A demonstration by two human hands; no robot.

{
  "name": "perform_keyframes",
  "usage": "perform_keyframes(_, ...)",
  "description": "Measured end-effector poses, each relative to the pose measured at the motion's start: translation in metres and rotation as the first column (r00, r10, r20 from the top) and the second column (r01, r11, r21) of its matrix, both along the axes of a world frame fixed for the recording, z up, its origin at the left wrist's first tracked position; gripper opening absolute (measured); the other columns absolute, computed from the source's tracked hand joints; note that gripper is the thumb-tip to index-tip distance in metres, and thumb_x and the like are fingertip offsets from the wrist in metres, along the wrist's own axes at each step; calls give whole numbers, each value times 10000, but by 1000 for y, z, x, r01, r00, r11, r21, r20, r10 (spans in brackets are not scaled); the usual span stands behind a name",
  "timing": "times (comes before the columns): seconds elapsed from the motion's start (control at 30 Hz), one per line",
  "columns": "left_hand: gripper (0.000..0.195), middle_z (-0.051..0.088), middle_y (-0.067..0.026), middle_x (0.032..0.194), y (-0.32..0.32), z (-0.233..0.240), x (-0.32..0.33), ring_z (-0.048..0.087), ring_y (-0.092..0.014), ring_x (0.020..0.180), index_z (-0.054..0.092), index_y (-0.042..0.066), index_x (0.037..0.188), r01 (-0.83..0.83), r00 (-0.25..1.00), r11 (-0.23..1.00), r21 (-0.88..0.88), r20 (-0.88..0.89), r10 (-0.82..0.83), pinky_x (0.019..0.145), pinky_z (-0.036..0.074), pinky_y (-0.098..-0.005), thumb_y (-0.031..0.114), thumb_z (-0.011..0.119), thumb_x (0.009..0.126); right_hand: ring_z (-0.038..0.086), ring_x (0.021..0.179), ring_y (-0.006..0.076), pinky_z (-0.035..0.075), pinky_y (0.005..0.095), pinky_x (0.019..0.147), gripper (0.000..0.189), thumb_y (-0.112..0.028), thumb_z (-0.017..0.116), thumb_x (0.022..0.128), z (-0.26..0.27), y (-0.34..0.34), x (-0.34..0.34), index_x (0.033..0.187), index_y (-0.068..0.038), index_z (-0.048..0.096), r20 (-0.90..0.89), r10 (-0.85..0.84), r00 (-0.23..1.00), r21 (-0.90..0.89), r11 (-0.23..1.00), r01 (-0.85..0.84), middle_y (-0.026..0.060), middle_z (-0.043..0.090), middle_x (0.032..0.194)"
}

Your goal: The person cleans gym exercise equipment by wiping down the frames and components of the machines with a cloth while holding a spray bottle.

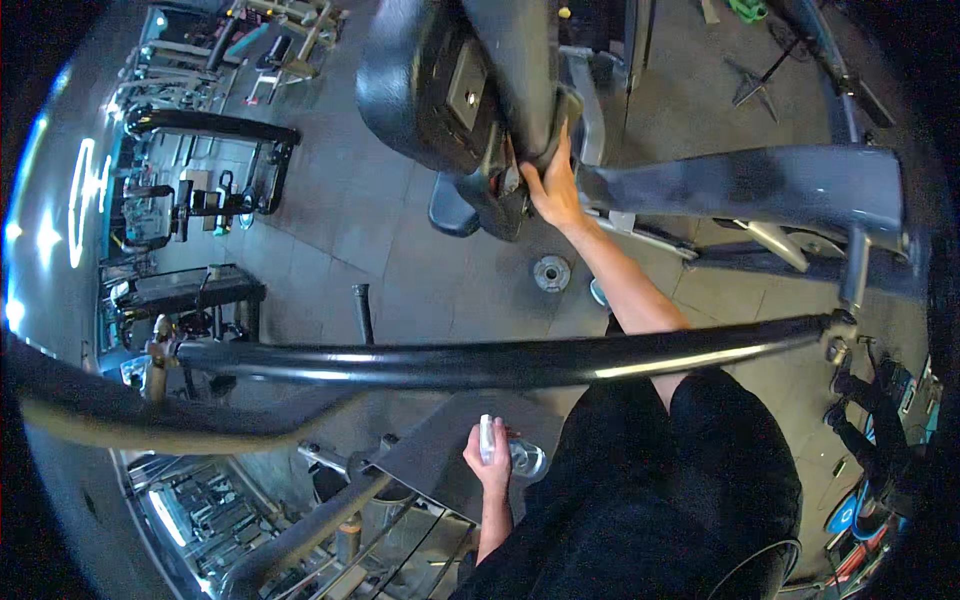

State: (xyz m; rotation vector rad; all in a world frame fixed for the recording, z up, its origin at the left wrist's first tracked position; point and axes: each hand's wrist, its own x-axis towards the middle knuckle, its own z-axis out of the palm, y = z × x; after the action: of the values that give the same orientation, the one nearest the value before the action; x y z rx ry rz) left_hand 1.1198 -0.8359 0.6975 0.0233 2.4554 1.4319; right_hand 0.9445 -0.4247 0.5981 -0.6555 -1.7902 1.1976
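Note:
My left hand (489, 459), low in the view, is wrapped around a clear spray bottle (529, 459) with a white spray head. The bottle lies tilted, above a dark flat surface. My right hand (556, 187) reaches forward to a gym machine and touches the lower end of its grey metal post (525, 82). The thumb lies left of the fingers, and something dark by the fingertips cannot be made out. Just left of that hand is a black padded cushion (405, 90) with a bolted plate.
A thick black bar (480, 360) crosses between me and the machine, over my right forearm. A broad grey machine arm (750, 187) extends right. On the tiled floor lies a round weight plate (552, 274). Gym benches (217, 127) stand left; a person's legs (862, 420) show at far right.

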Motion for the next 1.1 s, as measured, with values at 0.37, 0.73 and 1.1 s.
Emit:
perform_keyframes(0.37,214,683,-46,732,35,0,-38,669,-113,638,644,-11,845,36,999,967,253,-45,-26,599,556,-277,119,686,1009,291,1480,508,197,499,1242,843,-564,420,1067,345,82,5,1555,110,289,-446,-51,893,421,869,260,327,324,1594)
perform_keyframes(0.73,133,684,-77,819,10,-24,-24,674,-161,718,680,-26,962,-13,1000,999,52,-17,13,673,580,-313,92,737,939,534,1212,250,393,344,1044,588,-506,343,1109,48,42,-27,1411,-20,475,-432,-72,899,-393,912,-116,124,578,1307)
perform_keyframes(1.1,235,691,-73,996,24,-55,-3,644,-164,932,689,-30,1026,-165,984,983,-85,-76,159,872,538,-347,151,793,917,449,1417,378,354,413,1161,544,-347,414,1114,-225,68,-45,1490,44,454,155,-377,913,87,926,367,254,491,1508)
